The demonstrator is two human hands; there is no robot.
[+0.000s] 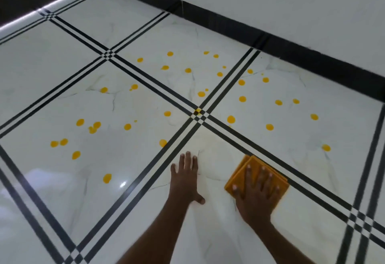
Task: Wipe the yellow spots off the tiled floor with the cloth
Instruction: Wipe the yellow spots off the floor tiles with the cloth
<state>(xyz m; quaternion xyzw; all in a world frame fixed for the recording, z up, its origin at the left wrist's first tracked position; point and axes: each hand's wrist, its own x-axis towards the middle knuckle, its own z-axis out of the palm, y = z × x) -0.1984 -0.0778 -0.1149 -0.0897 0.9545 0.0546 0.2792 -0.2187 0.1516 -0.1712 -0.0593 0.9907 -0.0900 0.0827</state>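
Left hand: lying flat on the tiled floor, fingers spread.
Right hand: pressing down on the cloth, fingers spread.
Yellow spots: dotting tiles beyond both hands.

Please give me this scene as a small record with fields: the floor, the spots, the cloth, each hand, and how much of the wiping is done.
floor: glossy white tiled floor with black stripe borders
yellow spots: many, spread over the tiles ahead of the hands
cloth: folded, orange-yellow, flat on the floor
right hand: fingers spread, pressing flat on the cloth
left hand: flat on a bare tile, holding nothing
wall: white, with dark skirting
progress: near tile looks spot-free with faint yellowish smears; most spots remain
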